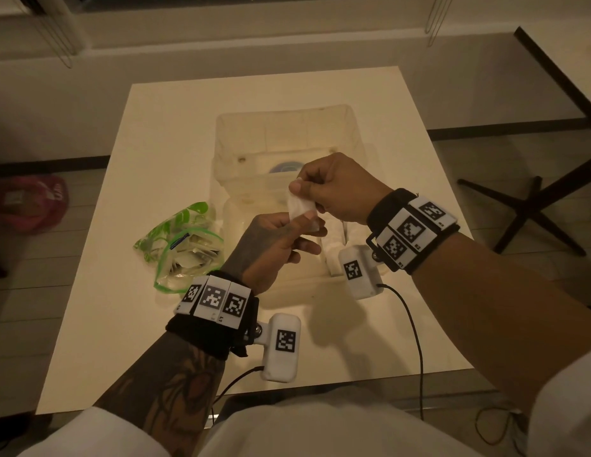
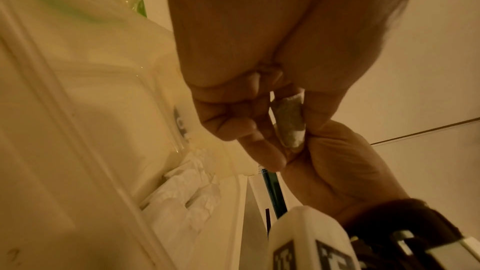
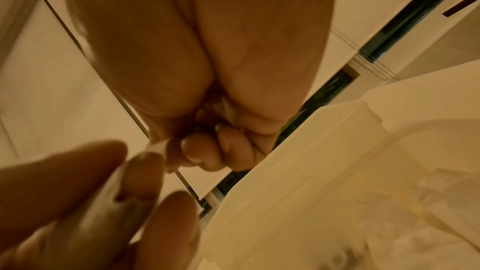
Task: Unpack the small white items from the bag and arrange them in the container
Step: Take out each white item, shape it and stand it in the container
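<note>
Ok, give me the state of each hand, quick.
Left hand: pinches the lower end of the small white crumpled item.
Right hand: pinches that item's upper end.

Black wristbands [image 1: 205,328] carry checkered tags, white sleeves [image 1: 564,407].

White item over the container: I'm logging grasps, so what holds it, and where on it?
Both hands pinch the small white item: the right hand at its upper end, the left hand at its lower end.
</note>
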Available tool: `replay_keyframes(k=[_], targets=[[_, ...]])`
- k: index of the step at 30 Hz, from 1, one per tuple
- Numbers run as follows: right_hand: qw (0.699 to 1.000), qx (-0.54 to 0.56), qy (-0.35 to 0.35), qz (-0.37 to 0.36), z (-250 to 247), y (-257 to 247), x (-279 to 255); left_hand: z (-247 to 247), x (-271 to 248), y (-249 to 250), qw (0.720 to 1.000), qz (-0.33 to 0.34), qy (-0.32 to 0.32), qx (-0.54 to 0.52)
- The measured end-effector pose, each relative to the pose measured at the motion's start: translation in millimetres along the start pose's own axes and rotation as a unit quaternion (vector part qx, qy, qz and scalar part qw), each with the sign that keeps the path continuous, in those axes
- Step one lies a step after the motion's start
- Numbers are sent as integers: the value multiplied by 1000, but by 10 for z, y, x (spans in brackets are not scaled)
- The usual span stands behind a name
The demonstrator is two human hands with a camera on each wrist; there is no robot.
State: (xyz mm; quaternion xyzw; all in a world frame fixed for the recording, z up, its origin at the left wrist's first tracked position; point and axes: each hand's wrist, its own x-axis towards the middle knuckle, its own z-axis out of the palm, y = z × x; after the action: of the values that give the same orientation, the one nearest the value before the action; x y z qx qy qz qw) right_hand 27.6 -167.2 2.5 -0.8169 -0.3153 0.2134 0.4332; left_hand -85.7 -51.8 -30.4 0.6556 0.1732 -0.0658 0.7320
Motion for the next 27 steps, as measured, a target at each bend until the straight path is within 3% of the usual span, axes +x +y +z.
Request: replay_keyframes(k=[7,10,15,23,27], targets=[[1000,4,11,-9,13,29,28,-20,34,-71,999,36,41,5],[1000,0,10,-11,18,38,31,-9,17,-50,999,29,38,-7],[1000,4,11,-8,3,47,43,-7,15,-22,995,15,87,-47],[1000,7,8,-8,-21,39,32,-88,25,-50,998,52,32,6],[1000,14,0,-11,-16,34,34,-46,45,0,998,30,52,-15]])
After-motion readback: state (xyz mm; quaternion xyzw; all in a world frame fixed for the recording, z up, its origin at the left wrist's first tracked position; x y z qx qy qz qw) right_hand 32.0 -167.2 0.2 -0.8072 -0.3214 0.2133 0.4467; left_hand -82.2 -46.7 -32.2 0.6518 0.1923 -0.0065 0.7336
